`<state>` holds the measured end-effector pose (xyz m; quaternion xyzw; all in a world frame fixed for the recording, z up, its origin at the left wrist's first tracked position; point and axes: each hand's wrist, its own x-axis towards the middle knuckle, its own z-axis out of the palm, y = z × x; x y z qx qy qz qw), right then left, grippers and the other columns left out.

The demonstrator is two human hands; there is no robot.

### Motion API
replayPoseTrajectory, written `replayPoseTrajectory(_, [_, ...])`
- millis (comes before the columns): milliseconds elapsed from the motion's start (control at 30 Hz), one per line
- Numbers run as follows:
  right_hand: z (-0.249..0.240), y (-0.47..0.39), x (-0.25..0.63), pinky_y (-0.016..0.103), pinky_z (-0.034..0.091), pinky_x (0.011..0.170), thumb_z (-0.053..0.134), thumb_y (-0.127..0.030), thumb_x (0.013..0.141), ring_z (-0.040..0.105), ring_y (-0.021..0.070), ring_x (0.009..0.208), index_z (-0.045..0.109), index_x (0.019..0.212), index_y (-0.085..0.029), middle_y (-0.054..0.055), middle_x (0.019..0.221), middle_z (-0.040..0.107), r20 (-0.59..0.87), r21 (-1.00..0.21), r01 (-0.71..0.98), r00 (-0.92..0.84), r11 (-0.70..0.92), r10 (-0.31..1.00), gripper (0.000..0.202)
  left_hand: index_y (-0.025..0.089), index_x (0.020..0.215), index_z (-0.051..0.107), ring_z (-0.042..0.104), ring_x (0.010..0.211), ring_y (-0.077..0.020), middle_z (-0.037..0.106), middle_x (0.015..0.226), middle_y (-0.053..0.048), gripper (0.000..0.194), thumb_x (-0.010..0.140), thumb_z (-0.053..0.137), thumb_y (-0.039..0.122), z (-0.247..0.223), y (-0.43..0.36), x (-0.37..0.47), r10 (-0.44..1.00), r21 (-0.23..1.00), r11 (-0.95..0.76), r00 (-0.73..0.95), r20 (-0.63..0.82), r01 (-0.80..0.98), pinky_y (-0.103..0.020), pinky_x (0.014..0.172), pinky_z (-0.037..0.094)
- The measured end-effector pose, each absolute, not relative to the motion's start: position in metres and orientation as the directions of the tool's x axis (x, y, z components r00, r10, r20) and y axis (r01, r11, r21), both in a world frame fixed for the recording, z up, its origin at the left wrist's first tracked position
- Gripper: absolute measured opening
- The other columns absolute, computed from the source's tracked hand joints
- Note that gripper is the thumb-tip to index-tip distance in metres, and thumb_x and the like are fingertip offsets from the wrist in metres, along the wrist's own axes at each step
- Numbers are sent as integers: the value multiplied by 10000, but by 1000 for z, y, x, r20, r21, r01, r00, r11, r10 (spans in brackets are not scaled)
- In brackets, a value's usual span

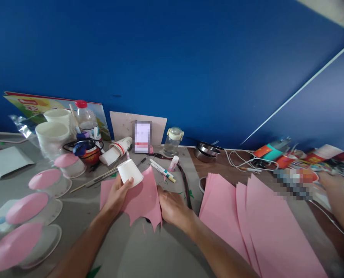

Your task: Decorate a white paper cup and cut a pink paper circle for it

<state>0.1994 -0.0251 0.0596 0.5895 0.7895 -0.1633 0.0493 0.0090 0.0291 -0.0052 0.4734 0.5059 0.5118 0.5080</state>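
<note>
Beyond the pink paper point(143, 199), markers point(162, 171) and a capped tube point(173, 163).

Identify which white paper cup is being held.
The plain white tapered paper cup in the left hand; the stacked white cups and four with round pink tops sit farther left, untouched.

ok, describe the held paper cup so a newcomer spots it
Below the blue wall, find the person's left hand by the cut pink sheet. It holds the paper cup: plain white, unlike the four pink-topped cups at far left.
</note>
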Motion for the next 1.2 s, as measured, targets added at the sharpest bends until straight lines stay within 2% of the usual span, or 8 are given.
replayPoseTrajectory(133, [63,-30,214,306,454,629,457,-37,795,695,276,861,535,1097,-111,137,952,704,-247,-138,959,-275,247,929,321,153,1206,580,557,1115,-324,642,1170,-122,610,746,642,548,-3,27,9,999,996,40,-12,-41,-79,-418,940,423])
replayPoseTrajectory(333, [93,-37,259,272,391,671,408,71,772,656,218,878,618,934,-148,122,993,663,-268,6,984,-169,177,949,343,150,1099,636,573,1061,-326,665,1098,-116,569,688,703,537,-3,28,8,999,994,26,-28,-29,-104,-436,917,424])
replayPoseTrajectory(500, [117,-37,296,246,320,620,402,30,829,590,143,765,646,913,-196,39,904,616,-159,-75,979,-201,191,966,344,150,1044,640,600,964,-297,678,1002,-99,560,651,729,539,2,27,9,1000,993,26,6,-25,-119,-381,832,459])
replayPoseTrajectory(633, [129,-29,314,244,311,634,418,-19,845,549,138,758,674,930,-226,17,883,599,-78,-129,968,-226,215,971,340,161,1052,634,601,904,-304,676,955,-105,591,630,727,564,13,20,12,995,994,93,26,-92,-59,-375,730,484])
replayPoseTrajectory(800, [120,-17,318,239,318,635,441,17,791,550,143,773,703,838,-214,24,856,620,-191,-153,950,-300,273,935,352,158,1021,631,601,869,-309,667,908,-110,596,607,729,575,25,15,16,992,991,117,60,-113,-63,-388,704,485])
replayPoseTrajectory(1000, [82,-7,313,233,338,622,448,68,743,601,146,774,727,893,-211,48,939,654,-360,-139,971,-232,194,904,422,165,988,644,602,868,-319,666,878,-97,555,598,741,548,28,14,16,993,992,109,59,-106,-55,-404,722,479])
replayPoseTrajectory(1100, [75,-4,305,238,355,646,448,36,793,620,161,811,721,937,-205,67,965,654,-305,-73,987,-159,144,939,391,165,990,639,600,851,-314,664,862,-92,566,589,742,550,27,15,16,991,991,125,54,-122,-50,-403,718,479])
replayPoseTrajectory(1200, [72,2,283,239,388,731,422,-84,902,620,170,876,701,992,-197,75,991,649,-171,-96,978,-201,187,965,314,161,971,638,600,847,-305,666,871,-91,566,575,750,549,25,17,17,991,989,132,38,-130,-60,-398,718,482])
